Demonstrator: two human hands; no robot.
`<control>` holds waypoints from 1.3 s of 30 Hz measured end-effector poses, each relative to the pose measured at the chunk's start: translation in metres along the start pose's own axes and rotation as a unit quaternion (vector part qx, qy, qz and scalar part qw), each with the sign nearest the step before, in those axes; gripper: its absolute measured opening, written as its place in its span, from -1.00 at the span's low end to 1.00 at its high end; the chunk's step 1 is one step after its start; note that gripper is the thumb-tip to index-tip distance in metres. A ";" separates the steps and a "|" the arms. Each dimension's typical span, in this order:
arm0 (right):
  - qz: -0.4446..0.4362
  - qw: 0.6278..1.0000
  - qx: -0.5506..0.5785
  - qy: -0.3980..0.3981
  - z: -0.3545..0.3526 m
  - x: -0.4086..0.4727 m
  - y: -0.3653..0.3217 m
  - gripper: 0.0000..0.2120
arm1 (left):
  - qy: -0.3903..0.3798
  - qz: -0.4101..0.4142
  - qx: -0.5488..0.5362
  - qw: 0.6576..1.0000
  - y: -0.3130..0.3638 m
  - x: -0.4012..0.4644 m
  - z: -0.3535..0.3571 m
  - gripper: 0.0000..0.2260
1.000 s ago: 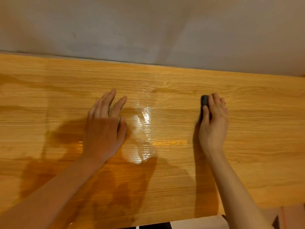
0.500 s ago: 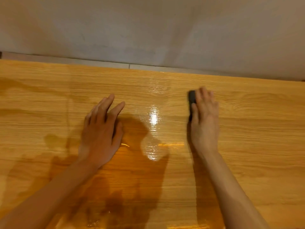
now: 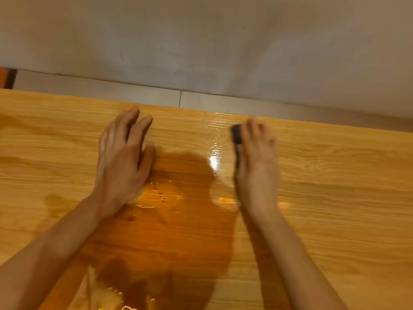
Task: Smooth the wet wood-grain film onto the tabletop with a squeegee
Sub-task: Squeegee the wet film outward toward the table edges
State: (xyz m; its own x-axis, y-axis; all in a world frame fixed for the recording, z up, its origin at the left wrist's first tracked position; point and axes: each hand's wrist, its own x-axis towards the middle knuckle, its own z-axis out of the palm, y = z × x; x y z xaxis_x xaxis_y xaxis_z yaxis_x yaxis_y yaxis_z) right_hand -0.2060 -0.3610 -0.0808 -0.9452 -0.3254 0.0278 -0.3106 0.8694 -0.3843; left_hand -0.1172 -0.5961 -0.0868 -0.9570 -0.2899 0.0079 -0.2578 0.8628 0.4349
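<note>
Head view, the only camera. Wood-grain film (image 3: 324, 198) covers the tabletop from the left edge of frame to the right, far edge running from about 9 o'clock up toward 2 o'clock. Surface wet: bright glare patch between the hands, a darker pool spreading from centre down to 6 o'clock, small droplets and ripples just right of the left wrist.

Left hand (image 3: 121, 159) at roughly 10 o'clock of centre, palm down, flat on the film. Fingers straight, slightly fanned, pointing to 12 o'clock; thumb lies alongside at its right. It holds nothing, only presses on the film. Forearm comes in from 7 o'clock.

Right hand (image 3: 257, 166) at about 2 o'clock of centre, motion-blurred. Fingers curled over a dark squeegee (image 3: 237, 135), which shows at the hand's left side near the fingertips; only a small black part is visible, the rest hidden under the palm. The squeegee sits on the film close to the far table edge, just right of the glare patch. Exact contact line of blade on film cannot be told through the blur. Forearm enters from 5 o'clock.

Beyond the table at 12 o'clock: pale tiled floor strip (image 3: 111, 90), then grey wall (image 3: 201, 41). A dark-and-orange object (image 3: 6, 78) at the far left edge, too cropped to identify.
</note>
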 end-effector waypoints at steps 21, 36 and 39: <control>0.061 0.998 0.009 0.016 -0.005 0.033 0.014 -0.52 | 0.017 -0.009 0.018 1.000 -0.009 0.006 0.009 -0.49; -0.024 0.998 -0.047 -0.020 -0.010 0.062 0.014 -0.61 | 0.035 -0.005 0.013 0.999 -0.005 0.006 0.008 -0.53; -0.031 0.996 -0.077 -0.023 0.007 0.080 -0.021 -0.63 | 0.035 -0.008 0.014 0.999 -0.004 0.006 0.008 -0.54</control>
State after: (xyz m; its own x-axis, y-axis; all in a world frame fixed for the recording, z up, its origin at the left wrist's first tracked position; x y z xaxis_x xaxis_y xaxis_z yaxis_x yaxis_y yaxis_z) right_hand -0.2743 -0.4078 -0.0767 -0.9190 -0.3943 0.0045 -0.3841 0.8924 -0.2368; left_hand -0.1226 -0.5980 -0.0958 -0.9412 -0.3316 0.0643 -0.2780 0.8688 0.4098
